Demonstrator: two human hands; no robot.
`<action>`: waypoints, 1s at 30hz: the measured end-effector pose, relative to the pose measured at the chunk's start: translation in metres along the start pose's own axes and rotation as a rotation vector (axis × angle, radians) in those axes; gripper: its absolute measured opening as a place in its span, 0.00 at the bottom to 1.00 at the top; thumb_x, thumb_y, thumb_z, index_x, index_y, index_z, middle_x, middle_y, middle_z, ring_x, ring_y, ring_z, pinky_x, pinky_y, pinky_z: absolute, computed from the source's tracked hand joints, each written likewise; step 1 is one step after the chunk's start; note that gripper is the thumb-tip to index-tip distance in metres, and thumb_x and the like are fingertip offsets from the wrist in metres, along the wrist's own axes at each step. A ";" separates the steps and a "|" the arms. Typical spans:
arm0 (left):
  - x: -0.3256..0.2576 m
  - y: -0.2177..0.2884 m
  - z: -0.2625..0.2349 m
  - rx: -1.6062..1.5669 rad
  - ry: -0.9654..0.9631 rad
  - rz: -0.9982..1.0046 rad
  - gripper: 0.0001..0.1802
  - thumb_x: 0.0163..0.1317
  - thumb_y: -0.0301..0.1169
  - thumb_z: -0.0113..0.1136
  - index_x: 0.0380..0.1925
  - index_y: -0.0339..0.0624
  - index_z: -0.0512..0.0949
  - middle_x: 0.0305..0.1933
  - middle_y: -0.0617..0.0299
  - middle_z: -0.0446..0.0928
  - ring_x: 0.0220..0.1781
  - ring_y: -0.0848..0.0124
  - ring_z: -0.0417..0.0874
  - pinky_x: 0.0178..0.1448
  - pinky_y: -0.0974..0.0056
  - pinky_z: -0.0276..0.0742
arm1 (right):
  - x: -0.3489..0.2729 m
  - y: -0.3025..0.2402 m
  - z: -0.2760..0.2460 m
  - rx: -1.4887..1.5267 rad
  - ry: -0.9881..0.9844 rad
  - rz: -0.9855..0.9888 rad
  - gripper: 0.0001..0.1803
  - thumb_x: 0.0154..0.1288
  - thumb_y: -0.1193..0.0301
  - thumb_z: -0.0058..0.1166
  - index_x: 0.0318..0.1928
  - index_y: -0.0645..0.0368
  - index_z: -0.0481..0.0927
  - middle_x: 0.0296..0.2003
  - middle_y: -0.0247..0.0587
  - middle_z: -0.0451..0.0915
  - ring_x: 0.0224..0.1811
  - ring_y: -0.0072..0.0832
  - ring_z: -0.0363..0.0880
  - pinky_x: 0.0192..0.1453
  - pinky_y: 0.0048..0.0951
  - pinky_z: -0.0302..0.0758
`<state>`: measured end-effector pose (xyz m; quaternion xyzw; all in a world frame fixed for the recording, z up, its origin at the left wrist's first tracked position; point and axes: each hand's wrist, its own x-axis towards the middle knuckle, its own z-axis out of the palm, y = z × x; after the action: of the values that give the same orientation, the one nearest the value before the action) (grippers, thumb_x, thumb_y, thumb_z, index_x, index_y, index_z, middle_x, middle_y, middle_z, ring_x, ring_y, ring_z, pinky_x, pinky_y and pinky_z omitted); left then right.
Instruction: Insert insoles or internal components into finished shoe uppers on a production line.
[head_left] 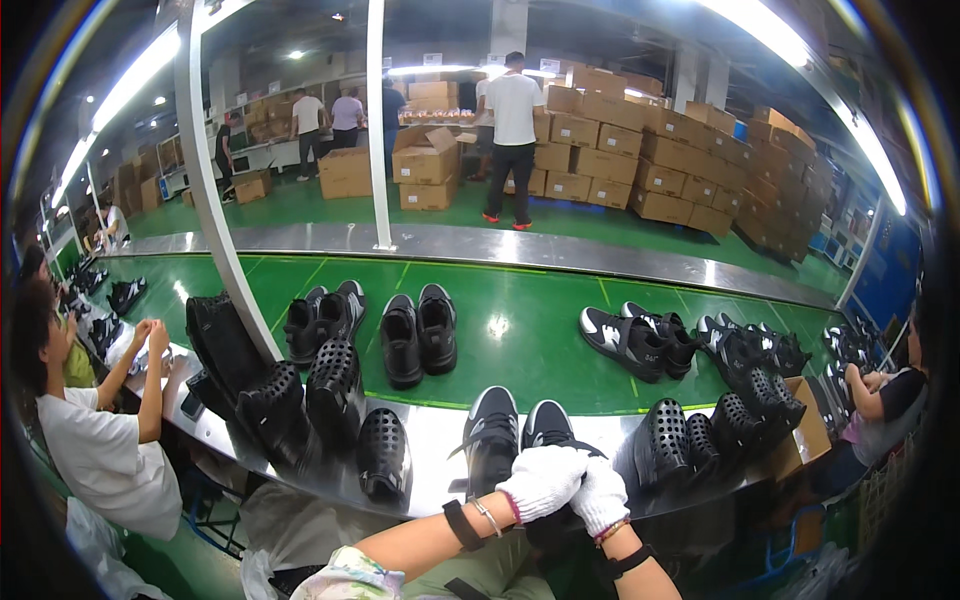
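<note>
A pair of black sneakers with pale grey toes stands on the shiny metal bench edge before me: the left sneaker [492,425] and the right sneaker [548,424]. Over the heel end of the right sneaker, my left hand [543,482] and my right hand [601,494] come together, both in white knit gloves. The gloves touch, and the fingers look curled inward. What lies between them is hidden. Black shoe-shaped pieces with round holes stand on either side, one perforated piece [384,455] to the left and another [662,440] to the right.
A green conveyor belt [520,345] carries more sneakers [420,335] beyond the bench. At right stands an open carton [803,440]. Co-workers sit left [105,440] and right [885,400]. White posts [377,130] rise beyond and at left; stacked boxes [600,150] fill the background.
</note>
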<state>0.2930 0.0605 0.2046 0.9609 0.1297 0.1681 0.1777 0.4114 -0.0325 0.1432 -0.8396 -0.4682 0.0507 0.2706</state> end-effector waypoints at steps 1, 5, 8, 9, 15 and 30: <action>-0.002 0.000 -0.003 0.033 -0.055 -0.035 0.09 0.60 0.32 0.56 0.35 0.40 0.81 0.31 0.50 0.82 0.35 0.55 0.86 0.35 0.52 0.82 | -0.002 -0.001 0.002 -0.044 -0.005 0.044 0.20 0.61 0.56 0.63 0.47 0.55 0.82 0.40 0.51 0.86 0.44 0.48 0.86 0.48 0.42 0.82; -0.015 0.003 -0.008 0.113 0.052 -0.097 0.06 0.59 0.31 0.57 0.33 0.42 0.80 0.32 0.52 0.81 0.34 0.53 0.85 0.35 0.51 0.82 | -0.023 -0.004 0.000 -0.032 0.001 0.034 0.24 0.60 0.52 0.64 0.46 0.58 0.81 0.38 0.53 0.85 0.42 0.53 0.85 0.46 0.44 0.81; -0.031 -0.014 -0.008 0.192 0.101 -0.124 0.06 0.57 0.32 0.58 0.32 0.43 0.77 0.31 0.52 0.79 0.33 0.54 0.83 0.35 0.50 0.80 | -0.036 -0.007 -0.027 0.272 -0.223 -0.081 0.24 0.64 0.58 0.66 0.51 0.64 0.79 0.40 0.51 0.84 0.37 0.34 0.87 0.42 0.35 0.83; -0.036 -0.017 -0.015 0.164 0.125 -0.094 0.07 0.56 0.32 0.60 0.34 0.43 0.76 0.30 0.51 0.78 0.34 0.53 0.82 0.37 0.50 0.79 | -0.036 0.003 -0.024 0.568 -0.253 0.063 0.21 0.66 0.62 0.64 0.51 0.64 0.78 0.41 0.47 0.83 0.37 0.30 0.86 0.42 0.32 0.83; -0.041 -0.033 -0.020 -0.038 0.106 -0.096 0.20 0.53 0.32 0.71 0.46 0.43 0.78 0.41 0.51 0.78 0.46 0.51 0.80 0.52 0.52 0.75 | -0.017 -0.007 -0.045 1.269 -0.187 0.482 0.16 0.71 0.67 0.58 0.53 0.64 0.76 0.40 0.43 0.82 0.33 0.25 0.82 0.32 0.22 0.78; -0.048 -0.033 -0.018 0.071 0.220 -0.072 0.12 0.50 0.27 0.67 0.37 0.45 0.81 0.34 0.56 0.80 0.39 0.55 0.83 0.44 0.56 0.80 | -0.011 0.000 -0.041 1.396 -0.216 0.452 0.11 0.68 0.67 0.63 0.42 0.63 0.82 0.24 0.33 0.81 0.21 0.17 0.78 0.24 0.20 0.74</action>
<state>0.2369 0.0808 0.1947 0.9371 0.1886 0.2614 0.1339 0.4188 -0.0584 0.1760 -0.5386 -0.1668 0.4735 0.6767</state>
